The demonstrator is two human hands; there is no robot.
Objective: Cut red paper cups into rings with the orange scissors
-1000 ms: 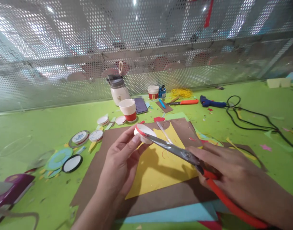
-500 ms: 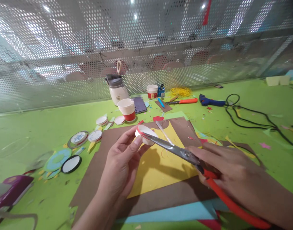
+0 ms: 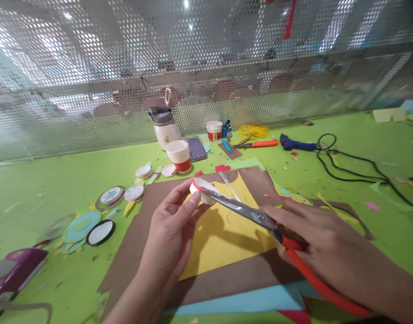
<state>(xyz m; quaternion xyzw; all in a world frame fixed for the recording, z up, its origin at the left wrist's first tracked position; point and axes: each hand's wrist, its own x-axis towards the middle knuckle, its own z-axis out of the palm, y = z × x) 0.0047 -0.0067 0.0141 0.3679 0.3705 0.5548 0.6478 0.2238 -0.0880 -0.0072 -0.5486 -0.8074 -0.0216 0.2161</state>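
Between the thumb and fingers of my left hand [image 3: 174, 220] is a small white paper cup base [image 3: 208, 188] with a red strip along its rim, tilted toward me. My right hand [image 3: 321, 243] grips a pair of scissors [image 3: 250, 213] with red handles. The metal blades point left, and their tips lie at the red edge of the cup base, close to my left thumb. Whether the blades are fully closed there is hard to see. Beneath both hands lies a yellow sheet [image 3: 223, 256] on brown board [image 3: 135, 256].
A white and red paper cup [image 3: 179, 157], a phone [image 3: 196, 149] and a bottle [image 3: 165, 130] stand behind. White discs [image 3: 134, 192] and a flower-like cutout [image 3: 81, 227] lie left. A red-handled knife [image 3: 260, 144] and a blue glue gun [image 3: 297, 143] with black cord are at the back right.
The scissors and right hand have shifted very slightly left. My left hand keeps its hold on the cup base, almost unmoved.
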